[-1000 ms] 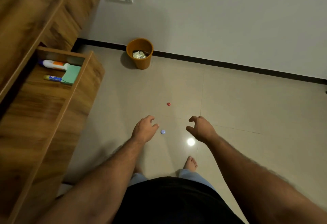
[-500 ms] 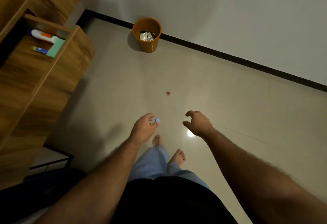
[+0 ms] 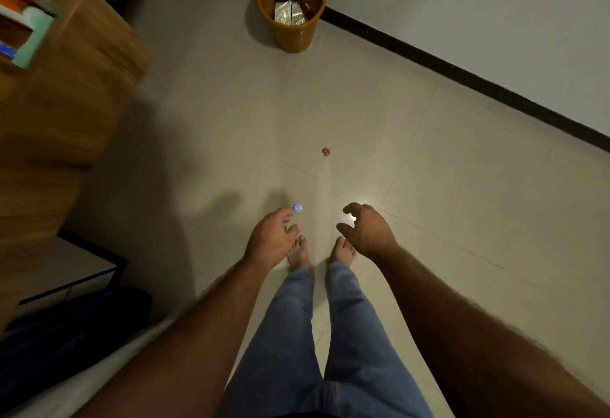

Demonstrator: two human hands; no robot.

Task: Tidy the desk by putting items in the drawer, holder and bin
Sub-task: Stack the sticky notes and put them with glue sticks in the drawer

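A small blue round piece (image 3: 298,208) lies on the tiled floor, showing just past the fingertips of my left hand (image 3: 272,241). That hand hangs above the floor with relaxed fingers and holds nothing. My right hand (image 3: 364,231) hovers beside it with loosely curled fingers, also holding nothing. A small red piece (image 3: 326,152) lies farther ahead on the floor. The orange bin (image 3: 297,39) stands against the wall with a silvery wrapper (image 3: 287,13) inside. At the far left the open wooden drawer (image 3: 82,41) shows a green pad (image 3: 34,41) and other blurred items.
My bare feet (image 3: 298,252) and jeans-clad legs stand right below the hands. A dark bag (image 3: 66,335) lies at lower left under the wooden desk. A black skirting line (image 3: 462,76) runs along the wall behind the bin.
The view has tilted down and closer to the floor. The bin and drawer slid toward the top and left edges, and my feet and legs came into sight. Both hands stay unladen.
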